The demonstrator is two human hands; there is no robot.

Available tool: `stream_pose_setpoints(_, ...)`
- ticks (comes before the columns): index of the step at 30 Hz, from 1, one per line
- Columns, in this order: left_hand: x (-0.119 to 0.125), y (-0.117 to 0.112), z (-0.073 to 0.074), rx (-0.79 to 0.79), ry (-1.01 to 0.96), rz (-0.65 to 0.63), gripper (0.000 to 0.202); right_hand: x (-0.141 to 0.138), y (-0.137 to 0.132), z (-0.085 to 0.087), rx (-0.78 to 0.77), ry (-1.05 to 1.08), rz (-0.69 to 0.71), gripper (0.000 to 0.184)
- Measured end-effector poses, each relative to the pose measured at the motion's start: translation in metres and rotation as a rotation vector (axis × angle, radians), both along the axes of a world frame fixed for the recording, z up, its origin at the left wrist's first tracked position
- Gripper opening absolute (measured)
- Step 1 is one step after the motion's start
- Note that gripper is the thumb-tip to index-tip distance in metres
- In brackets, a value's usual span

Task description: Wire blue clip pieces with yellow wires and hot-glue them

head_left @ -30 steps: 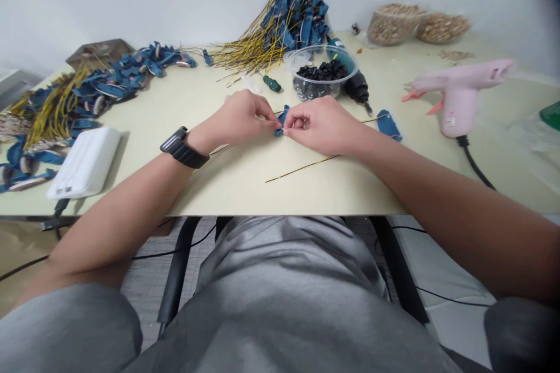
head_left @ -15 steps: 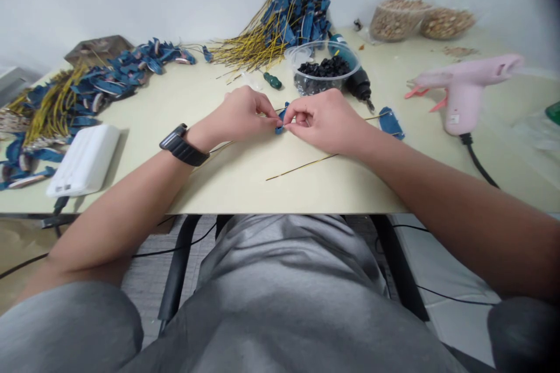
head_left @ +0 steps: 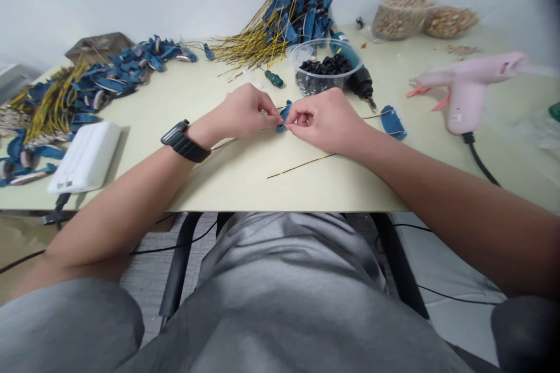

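Note:
A small blue piece [head_left: 286, 109] with thin wires is held just above or on the table, between my two hands. My left hand [head_left: 248, 111] is closed in a pinch on its near left side, a black watch on the wrist. From the right, my right hand [head_left: 324, 120] pinches at the piece's near edge; whatever is between those fingertips is too small to make out. Thin yellow-and-black wires run out from under both hands. Another blue piece [head_left: 392, 122] with wires lies on the table beyond my right forearm.
Behind my hands stand a clear tub [head_left: 324, 66] of black bits, a green screwdriver [head_left: 273, 78] and a power drill [head_left: 362, 84]. A pink glue gun [head_left: 466, 90] lies right. Heaped blue pieces [head_left: 301, 11] are at the back; a white power bank [head_left: 85, 157] is left.
My hands keep the same pinches around the blue piece with hardly any finger movement. The whole view has shifted slightly.

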State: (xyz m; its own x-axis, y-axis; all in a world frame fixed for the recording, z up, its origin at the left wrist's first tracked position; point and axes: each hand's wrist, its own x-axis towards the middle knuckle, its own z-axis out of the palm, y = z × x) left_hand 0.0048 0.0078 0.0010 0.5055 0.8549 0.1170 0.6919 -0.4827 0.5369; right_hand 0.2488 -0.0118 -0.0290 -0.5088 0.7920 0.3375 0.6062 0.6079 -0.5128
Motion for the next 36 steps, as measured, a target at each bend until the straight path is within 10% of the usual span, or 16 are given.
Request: stream_pose_setpoints(36,-0.01,0.011,-0.013,0.012,-0.064,-0.066,0.024,0.001,0.004,-0.008,0.106,0.039,0.032,0.012)
